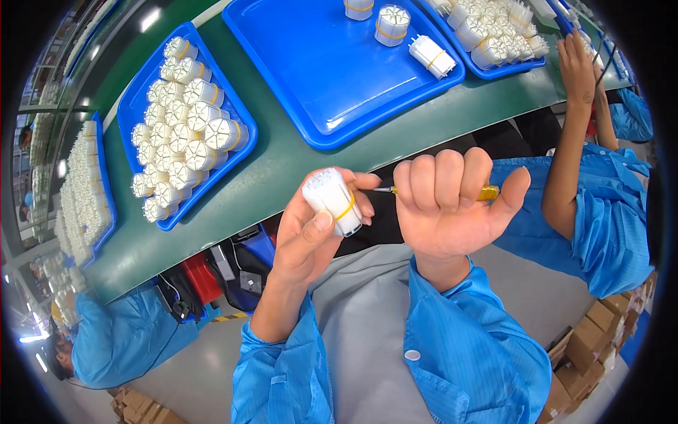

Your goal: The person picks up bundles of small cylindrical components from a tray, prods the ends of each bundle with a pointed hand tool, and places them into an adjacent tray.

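My left hand is closed around a white plastic cylinder with a yellow band about its middle. The cylinder is tilted, its slotted end turned up and away. My right hand is a fist around a yellow-handled screwdriver; the handle's end shows by the thumb, which sticks out to the right. The thin metal shaft points left at the cylinder, close to my left fingertips. Whether its tip touches the cylinder I cannot tell, since fingers cover it.
On the green table, a large blue tray holds a few banded white cylinders. Another blue tray to the left is heaped with them, and a third tray stands far right. Co-workers in blue sit on the left and right.
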A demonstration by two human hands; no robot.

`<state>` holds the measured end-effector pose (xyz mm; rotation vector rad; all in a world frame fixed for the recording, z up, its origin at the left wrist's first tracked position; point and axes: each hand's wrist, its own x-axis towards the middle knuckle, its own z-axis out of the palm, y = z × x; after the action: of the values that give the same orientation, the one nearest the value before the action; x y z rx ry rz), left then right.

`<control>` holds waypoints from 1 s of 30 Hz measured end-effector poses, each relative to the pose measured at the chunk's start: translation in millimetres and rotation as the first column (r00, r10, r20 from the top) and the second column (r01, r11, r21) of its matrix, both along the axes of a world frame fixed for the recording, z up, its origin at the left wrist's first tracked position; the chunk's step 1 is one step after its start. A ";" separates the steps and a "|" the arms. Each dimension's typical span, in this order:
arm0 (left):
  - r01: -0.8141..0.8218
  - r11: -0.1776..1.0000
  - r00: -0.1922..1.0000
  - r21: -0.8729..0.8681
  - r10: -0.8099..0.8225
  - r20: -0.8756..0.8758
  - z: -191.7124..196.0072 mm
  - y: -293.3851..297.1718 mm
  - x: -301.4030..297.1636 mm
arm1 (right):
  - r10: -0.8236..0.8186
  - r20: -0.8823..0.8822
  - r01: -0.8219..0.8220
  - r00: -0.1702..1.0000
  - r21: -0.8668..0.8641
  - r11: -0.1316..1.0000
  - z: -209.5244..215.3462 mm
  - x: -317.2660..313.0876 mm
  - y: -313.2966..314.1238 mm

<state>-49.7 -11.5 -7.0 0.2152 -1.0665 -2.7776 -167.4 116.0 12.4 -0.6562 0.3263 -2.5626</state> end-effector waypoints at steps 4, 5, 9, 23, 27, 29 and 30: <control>0.025 0.990 0.997 0.141 -0.013 -0.082 -8.6 -2.7 2.9 | 0.037 0.010 -0.037 0.999 -0.016 0.999 -2.7 1.6 -0.4; 0.027 0.990 0.997 0.135 -0.016 -0.077 -8.6 -1.4 1.8 | 0.041 0.001 -0.041 0.999 -0.017 0.999 -3.8 0.2 -0.9; -0.035 0.991 0.993 0.129 0.050 -0.109 -13.3 6.1 2.9 | 0.051 -0.009 -0.051 0.999 -0.018 0.999 -1.9 2.0 3.4; 0.105 0.989 0.975 0.109 -0.081 -0.205 -19.2 2.1 4.2 | 0.029 -0.101 -0.038 0.995 -0.087 0.996 5.2 7.2 8.3; 0.016 0.996 0.964 0.085 0.007 -0.265 -22.4 7.4 4.7 | 0.039 -0.088 -0.048 0.995 -0.094 0.994 2.9 6.3 9.0; -0.019 0.995 0.957 0.093 0.045 -0.288 -23.6 9.5 7.6 | 0.043 -0.092 -0.051 0.995 -0.095 0.994 4.2 9.6 11.7; -0.002 0.997 0.962 0.082 0.025 -0.271 -24.2 7.8 6.3 | 0.043 -0.105 -0.054 0.994 -0.101 0.993 5.3 7.8 11.5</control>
<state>-43.4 -3.8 -31.2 -0.1474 -0.8818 -2.7371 -159.5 127.5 17.7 -0.8261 0.2085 -2.5177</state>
